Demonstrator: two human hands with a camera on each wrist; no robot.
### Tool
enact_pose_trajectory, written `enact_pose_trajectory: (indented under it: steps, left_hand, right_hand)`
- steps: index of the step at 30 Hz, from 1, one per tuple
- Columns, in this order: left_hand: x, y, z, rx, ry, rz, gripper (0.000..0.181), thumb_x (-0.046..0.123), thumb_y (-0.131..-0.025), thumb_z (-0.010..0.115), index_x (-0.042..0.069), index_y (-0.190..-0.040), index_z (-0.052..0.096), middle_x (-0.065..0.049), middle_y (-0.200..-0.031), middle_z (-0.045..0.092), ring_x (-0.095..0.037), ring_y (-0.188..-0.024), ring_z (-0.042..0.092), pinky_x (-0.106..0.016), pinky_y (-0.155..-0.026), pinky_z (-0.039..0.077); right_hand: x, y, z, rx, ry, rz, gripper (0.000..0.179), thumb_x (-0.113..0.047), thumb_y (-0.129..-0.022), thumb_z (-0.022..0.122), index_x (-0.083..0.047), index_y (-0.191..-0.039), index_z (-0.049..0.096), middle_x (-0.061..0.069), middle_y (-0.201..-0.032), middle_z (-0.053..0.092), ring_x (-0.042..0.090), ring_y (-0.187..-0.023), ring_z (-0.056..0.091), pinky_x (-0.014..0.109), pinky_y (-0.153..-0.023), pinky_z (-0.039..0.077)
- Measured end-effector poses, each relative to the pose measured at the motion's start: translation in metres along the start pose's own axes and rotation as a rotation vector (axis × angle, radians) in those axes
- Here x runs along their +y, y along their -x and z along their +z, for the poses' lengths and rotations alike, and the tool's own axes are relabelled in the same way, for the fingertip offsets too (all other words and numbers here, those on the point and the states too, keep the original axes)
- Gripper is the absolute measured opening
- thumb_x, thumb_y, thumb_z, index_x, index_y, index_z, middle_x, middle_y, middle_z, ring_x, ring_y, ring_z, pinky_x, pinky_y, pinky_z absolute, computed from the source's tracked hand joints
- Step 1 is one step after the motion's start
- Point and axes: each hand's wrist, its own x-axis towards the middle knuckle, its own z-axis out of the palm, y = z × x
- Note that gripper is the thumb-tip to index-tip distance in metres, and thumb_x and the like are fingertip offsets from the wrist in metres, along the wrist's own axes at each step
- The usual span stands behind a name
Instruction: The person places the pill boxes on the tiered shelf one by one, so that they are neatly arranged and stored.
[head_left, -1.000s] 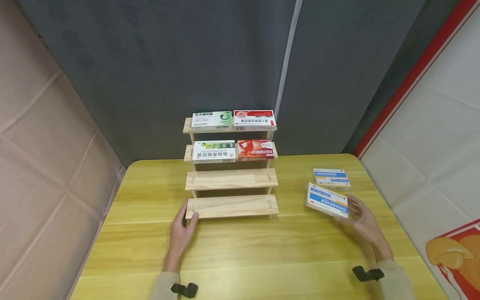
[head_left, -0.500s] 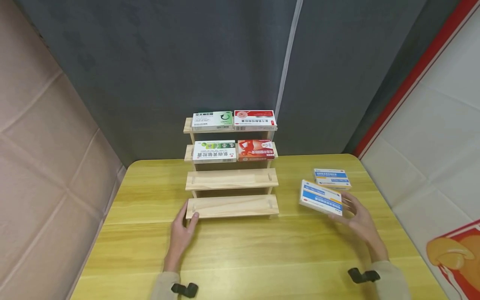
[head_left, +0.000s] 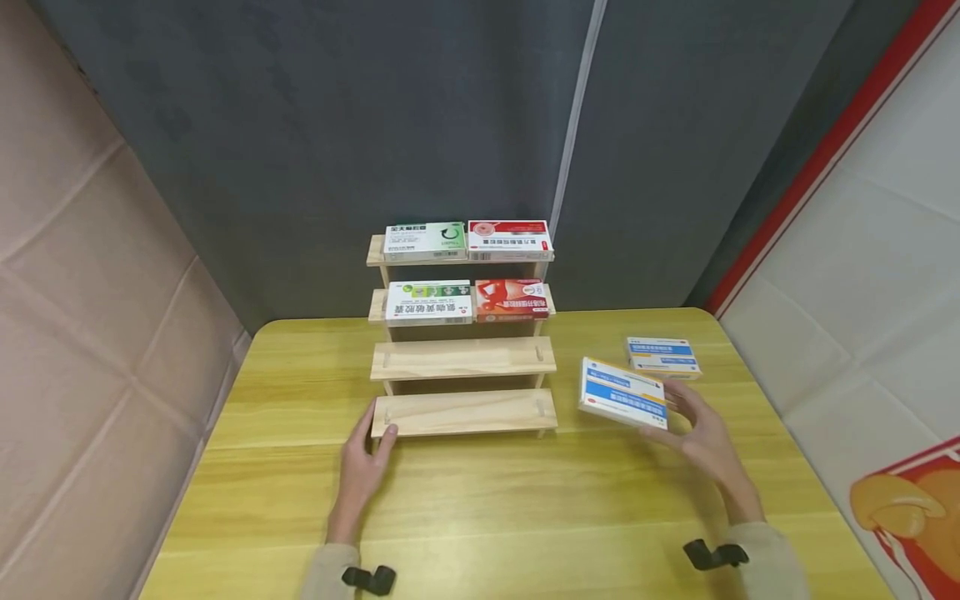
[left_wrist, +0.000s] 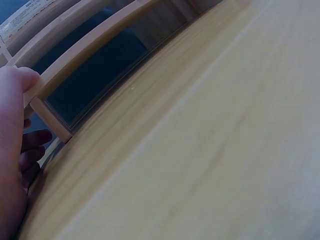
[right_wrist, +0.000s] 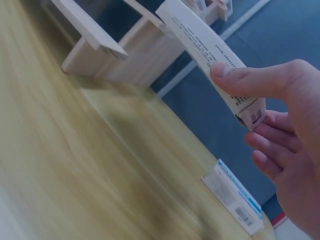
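A stepped wooden display rack (head_left: 465, 414) with several tiers stands at the back middle of the table. My left hand (head_left: 362, 475) grips the left end of its lowest tier, thumb on the board's front edge; in the left wrist view the other fingers (left_wrist: 35, 145) lie beside the rack's leg. Off the rack's right side, my right hand (head_left: 708, 437) holds a white and blue medicine box (head_left: 624, 393) by its right end, between thumb and fingers. The right wrist view shows this box (right_wrist: 205, 50) held up off the table. Behind it lies a similar medicine box (head_left: 663, 357).
On the top tier sit a green-white box (head_left: 424, 241) and a red-white box (head_left: 510, 240). The tier below bears a white-green box (head_left: 428, 302) and a red box (head_left: 512, 299). A dark curtain (head_left: 337, 150) hangs behind the table (head_left: 480, 517).
My right hand has moved left with the medicine box, bringing it closer to the rack. The left hand stays in place on the lowest tier.
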Motion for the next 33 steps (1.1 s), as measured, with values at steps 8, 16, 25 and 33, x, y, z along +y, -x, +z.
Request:
enact_pose_trajectory:
  steps: [8,16,25,33]
  left_hand:
    - [0.001,0.001,-0.001,-0.005,0.006,-0.009,0.063,0.027,-0.101,0.064,0.005,-0.155,0.039,-0.019,-0.158,0.042,-0.041,-0.147,0.038,-0.056,-0.125,0.028]
    - [0.001,0.001,-0.001,-0.015,0.007,-0.016,0.065,0.028,-0.101,0.063,0.005,-0.156,0.037,-0.02,-0.159,0.04,-0.042,-0.148,0.036,-0.057,-0.125,0.028]
    - [0.0,0.0,-0.001,-0.028,0.005,-0.024,0.066,0.032,-0.102,0.062,0.008,-0.157,0.036,-0.017,-0.161,0.039,-0.041,-0.149,0.035,-0.057,-0.125,0.026]
    - [0.0,0.0,-0.001,-0.022,0.007,-0.027,0.065,0.031,-0.102,0.062,0.008,-0.156,0.037,-0.017,-0.16,0.039,-0.041,-0.149,0.035,-0.056,-0.126,0.026]
  right_hand:
    - [-0.015,-0.003,0.008,0.011,-0.057,-0.043,0.088,-0.018,-0.079,0.088,-0.007,-0.153,0.041,0.023,-0.151,0.049,0.047,-0.133,0.048,0.073,-0.108,0.036]
    - [-0.026,-0.005,0.016,0.016,-0.051,-0.086,0.089,-0.017,-0.078,0.089,-0.005,-0.153,0.041,0.022,-0.152,0.049,0.047,-0.132,0.049,0.074,-0.11,0.035]
    - [-0.037,-0.008,0.03,0.026,-0.037,-0.155,0.09,-0.017,-0.075,0.092,-0.01,-0.151,0.045,0.018,-0.149,0.052,0.042,-0.131,0.053,0.067,-0.111,0.038]
    - [-0.051,-0.011,0.042,0.032,-0.014,-0.198,0.09,-0.017,-0.071,0.093,-0.007,-0.149,0.048,0.018,-0.146,0.054,0.04,-0.13,0.055,0.064,-0.11,0.041]
